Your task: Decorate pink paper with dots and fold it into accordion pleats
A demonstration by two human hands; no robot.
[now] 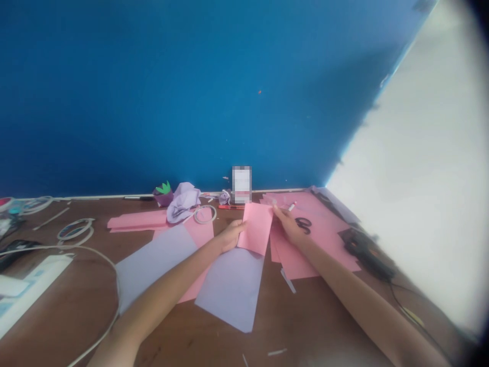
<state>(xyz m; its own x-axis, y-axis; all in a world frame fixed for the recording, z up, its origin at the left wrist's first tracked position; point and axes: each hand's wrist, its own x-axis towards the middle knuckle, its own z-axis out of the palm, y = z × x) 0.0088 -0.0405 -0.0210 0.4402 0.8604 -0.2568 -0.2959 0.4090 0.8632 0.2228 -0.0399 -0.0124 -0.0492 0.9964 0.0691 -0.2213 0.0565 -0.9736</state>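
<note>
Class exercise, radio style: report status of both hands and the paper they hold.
Left hand and right hand both gripping pink paper piece, raised over desk. Lilac sheet beneath. Scissors just right, untouched.

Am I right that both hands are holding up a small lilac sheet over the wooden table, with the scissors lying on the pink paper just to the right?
Not quite: the small sheet held between the left hand and the right hand is pink, not lilac, as the head view shows. The lilac sheets lie flat on the wooden table below it. The scissors do lie on the pink paper to the right.
</note>
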